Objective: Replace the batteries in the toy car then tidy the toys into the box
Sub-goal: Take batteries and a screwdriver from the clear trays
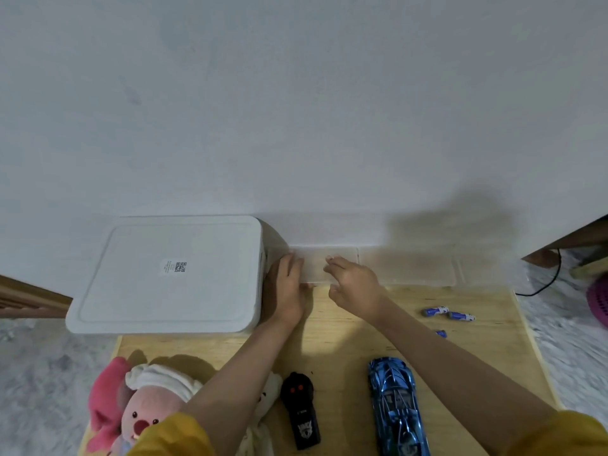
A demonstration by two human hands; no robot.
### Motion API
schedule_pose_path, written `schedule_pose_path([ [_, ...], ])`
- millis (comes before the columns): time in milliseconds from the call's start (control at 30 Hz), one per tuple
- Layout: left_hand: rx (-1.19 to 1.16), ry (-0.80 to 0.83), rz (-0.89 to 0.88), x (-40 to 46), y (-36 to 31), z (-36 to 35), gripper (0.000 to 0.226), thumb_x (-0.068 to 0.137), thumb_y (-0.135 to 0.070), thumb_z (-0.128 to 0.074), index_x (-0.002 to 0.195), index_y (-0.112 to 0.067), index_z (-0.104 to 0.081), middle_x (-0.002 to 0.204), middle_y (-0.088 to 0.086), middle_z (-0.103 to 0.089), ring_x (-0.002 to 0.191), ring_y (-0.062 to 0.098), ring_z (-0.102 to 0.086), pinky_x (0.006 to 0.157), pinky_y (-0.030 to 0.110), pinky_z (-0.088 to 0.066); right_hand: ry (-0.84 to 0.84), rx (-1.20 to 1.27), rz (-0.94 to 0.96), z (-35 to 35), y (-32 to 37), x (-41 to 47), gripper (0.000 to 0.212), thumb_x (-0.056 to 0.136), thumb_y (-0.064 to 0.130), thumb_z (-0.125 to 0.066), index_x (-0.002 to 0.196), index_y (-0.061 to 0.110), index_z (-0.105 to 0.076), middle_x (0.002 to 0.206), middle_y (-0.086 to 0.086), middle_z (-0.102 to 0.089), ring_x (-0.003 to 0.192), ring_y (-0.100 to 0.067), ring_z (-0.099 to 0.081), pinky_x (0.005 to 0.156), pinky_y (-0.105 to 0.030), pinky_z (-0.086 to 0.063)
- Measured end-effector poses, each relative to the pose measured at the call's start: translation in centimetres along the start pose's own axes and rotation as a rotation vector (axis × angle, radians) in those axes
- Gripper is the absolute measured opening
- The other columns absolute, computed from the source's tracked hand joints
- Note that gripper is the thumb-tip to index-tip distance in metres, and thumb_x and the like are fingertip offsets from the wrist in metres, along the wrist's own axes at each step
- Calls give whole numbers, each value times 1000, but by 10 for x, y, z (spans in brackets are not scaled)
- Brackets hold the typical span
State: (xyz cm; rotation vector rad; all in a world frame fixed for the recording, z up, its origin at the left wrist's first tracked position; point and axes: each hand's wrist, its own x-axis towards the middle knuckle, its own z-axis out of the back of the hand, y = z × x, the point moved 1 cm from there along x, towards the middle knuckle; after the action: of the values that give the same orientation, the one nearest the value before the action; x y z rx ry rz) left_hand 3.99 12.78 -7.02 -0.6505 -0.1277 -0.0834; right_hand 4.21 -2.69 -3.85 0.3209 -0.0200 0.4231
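Both bare arms reach forward from yellow sleeves. The left hand (289,287) lies flat with fingers straight. The right hand (353,284) spreads relaxed fingers, palm down.

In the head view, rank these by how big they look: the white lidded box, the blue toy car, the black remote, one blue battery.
1. White lidded plastic box
2. Shiny blue toy car
3. Black remote control, beside the car at a similar distance
4. Small blue battery; it lies farther away, but is clearly smallest.

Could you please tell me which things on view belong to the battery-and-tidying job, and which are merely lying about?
For the job:
- glossy blue toy car
- blue cylindrical batteries
- black remote control
- pink plush toy
- white lidded plastic box

Lying about:
- black cable
- purple plastic basket
- clear shallow plastic tray, purpose unclear
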Motion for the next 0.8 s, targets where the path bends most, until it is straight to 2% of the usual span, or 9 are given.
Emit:
schedule_pose_path([
  [167,-21,-2,-1,1,0,-1,52,58,13,-76,108,10,-63,119,33,-56,107,48,-56,101,32,-34,107,-12,-74,10,3,5,44,76,11,-58,119,14,-63,137,3,-54,121,-15,-55,83,-35,-53],
  [267,-16,7,18,1,-1,1,55,61,10,-77,114,7,-61,125,28,-54,113,45,-53,104,28,-28,183,-16,-104,22,5,11,46,80,17,-54,126,19,-58,139,7,-51,124,-14,-51,93,-30,-47],
  [400,92,-37,-59,9,-4,5,66,47,10,-83,109,2,-62,113,23,-60,97,40,-60,90,33,-45,190,30,-157,43,2,26,43,78,21,-57,121,25,-62,129,9,-60,121,-14,-53,98,-28,-43],
  [467,134,-71,-103,9,-7,9,72,47,13,-81,113,-1,-55,117,26,-56,103,40,-55,89,39,-48,211,70,-145,48,-2,27,43,78,22,-60,121,24,-62,127,8,-61,120,-14,-53,98,-30,-43],
  [567,183,-171,-113,5,-16,15,90,47,23,-72,128,-4,-42,131,29,-37,122,42,-32,102,48,-32,142,187,-100,49,-10,22,41,81,23,-65,122,18,-61,118,0,-61,114,-18,-54,93,-31,-45],
  [667,172,-220,-136,2,-24,17,94,50,25,-69,134,-4,-38,135,25,-27,126,43,-28,106,46,-24,-116,179,-49,49,-14,16,30,77,24,-72,104,13,-68,97,-4,-61,97,-24,-57,83,-37,-48],
  [733,158,-206,-161,0,-19,16,80,65,7,-76,134,-3,-39,136,23,-26,127,41,-28,112,43,-19,-330,107,-50,47,-15,14,19,73,27,-74,85,12,-68,79,-2,-59,78,-23,-57,73,-32,-46],
  [767,139,-190,-186,-2,-15,15,67,79,-18,-73,134,-2,-39,136,23,-27,128,41,-27,115,39,-14,-392,93,-61,47,-14,14,19,74,30,-72,78,13,-65,72,0,-58,70,-21,-56,69,-28,-42],
  [800,125,-184,-206,-3,-13,16,66,89,-45,-56,134,0,-40,136,24,-28,129,40,-25,116,36,-8,-420,100,-77,46,-13,14,22,75,34,-69,73,13,-61,67,1,-56,65,-20,-54,65,-26,-39],
])
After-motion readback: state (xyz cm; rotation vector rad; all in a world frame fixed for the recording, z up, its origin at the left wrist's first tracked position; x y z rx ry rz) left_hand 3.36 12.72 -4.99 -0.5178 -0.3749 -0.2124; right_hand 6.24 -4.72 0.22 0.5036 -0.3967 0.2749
